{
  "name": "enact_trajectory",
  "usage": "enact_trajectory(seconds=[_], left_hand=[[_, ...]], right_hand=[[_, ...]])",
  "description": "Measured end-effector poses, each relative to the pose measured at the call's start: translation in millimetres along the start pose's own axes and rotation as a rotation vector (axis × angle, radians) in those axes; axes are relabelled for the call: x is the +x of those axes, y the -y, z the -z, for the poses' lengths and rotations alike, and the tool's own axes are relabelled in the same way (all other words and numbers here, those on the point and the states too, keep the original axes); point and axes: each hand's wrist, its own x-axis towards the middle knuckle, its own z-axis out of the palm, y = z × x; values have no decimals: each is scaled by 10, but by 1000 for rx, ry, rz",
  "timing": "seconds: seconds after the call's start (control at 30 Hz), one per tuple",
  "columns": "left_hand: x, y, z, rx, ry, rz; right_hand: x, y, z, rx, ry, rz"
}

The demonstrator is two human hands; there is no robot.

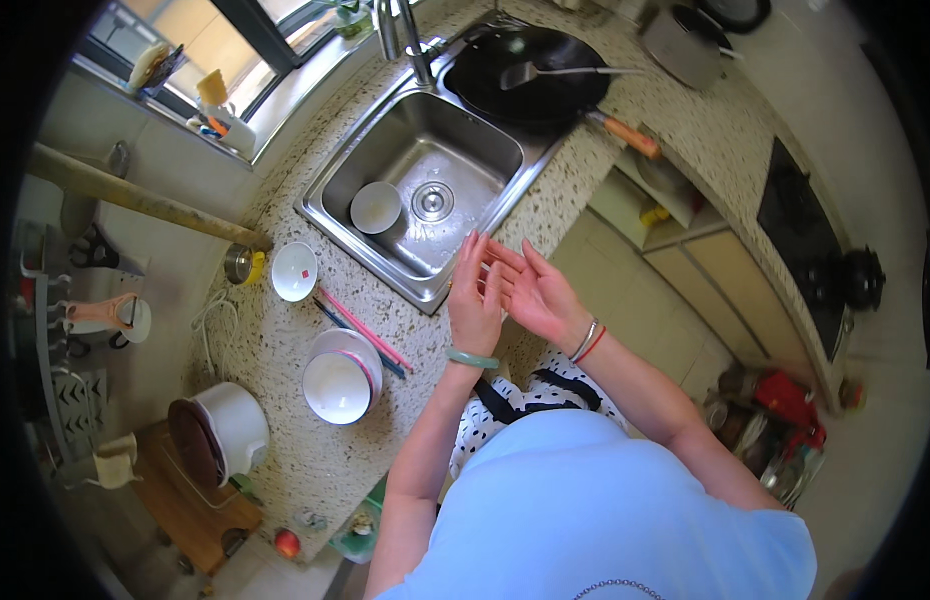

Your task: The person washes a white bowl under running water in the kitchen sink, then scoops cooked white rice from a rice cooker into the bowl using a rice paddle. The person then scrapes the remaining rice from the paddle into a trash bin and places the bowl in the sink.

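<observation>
My left hand (475, 303), below a green bangle, and my right hand (541, 296), with a silver bracelet and a red cord at the wrist, are close together at the sink's near edge. Both have their fingers stretched out, and nothing shows in them. The right palm faces up, its fingertips by the left hand. A small white bowl (376, 207) lies in the steel sink (482, 135) beside the drain. On the counter to the left are another white bowl (294, 272), stacked bowls (337, 388), and pink and dark blue chopsticks (365, 332).
Over the sink's far right side sits a black wok (530, 100) with a wooden handle and a spatula (570, 71) across it. The faucet (419, 62) rises behind the basin. A white cooker (233, 430) stands at the counter's left. Cabinets (715, 290) line the right.
</observation>
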Motion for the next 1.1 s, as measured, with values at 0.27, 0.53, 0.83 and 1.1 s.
enact_trajectory(seconds=[0.27, 0.53, 0.83, 1.1], left_hand=[[688, -61, -463, -575, -345, 261], [1096, 133, -347, -1180, -584, 516], [1604, 368, -296, -1306, -682, 559], [1982, 452, -284, -1384, -805, 566]], right_hand=[[647, 894, -181, -242, -148, -130], [1503, 1254, -260, -353, -128, -182], [2521, 1726, -504, -444, -196, -26], [3590, 2208, -546, -575, -191, 61]])
